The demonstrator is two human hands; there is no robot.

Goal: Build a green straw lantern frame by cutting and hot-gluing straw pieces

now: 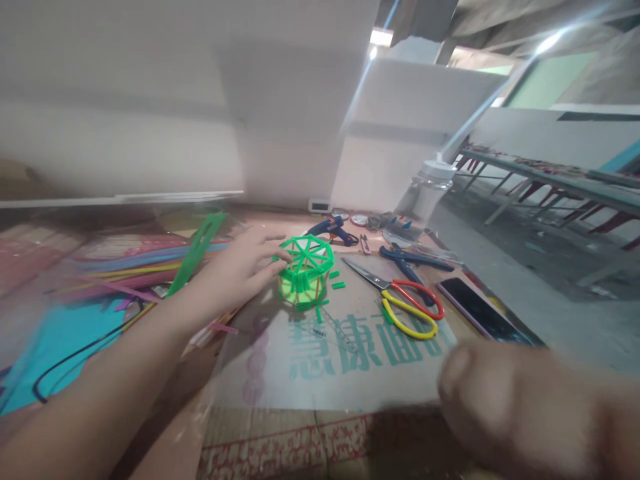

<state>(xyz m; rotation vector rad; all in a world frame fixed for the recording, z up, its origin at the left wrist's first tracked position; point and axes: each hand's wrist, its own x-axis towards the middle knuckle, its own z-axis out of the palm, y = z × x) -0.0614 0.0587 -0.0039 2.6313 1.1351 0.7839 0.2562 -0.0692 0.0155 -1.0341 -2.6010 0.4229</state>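
Note:
A small round model (306, 273) stands upright on the table, built of bright green strips with a spoked top, thin orange-brown posts and a yellow-green base. My left hand (255, 263) reaches in from the left, its thumb and a finger on the model's upper left rim, another finger stretched above. Short green pieces (339, 285) lie beside the model. Low on the right, close to the camera, my right hand (500, 400) is badly blurred; what its fingers do cannot be made out. Scissors (413, 310) with red and yellow handles lie between model and right hand.
Behind the model lies a blue glue gun (335, 229). Blue-handled pliers (415, 259), a phone (483, 310) and a clear bottle (417, 203) occupy the right side. Coloured strips (140, 267) and a blue sheet (55, 340) lie left. A white panel (165, 100) rises behind.

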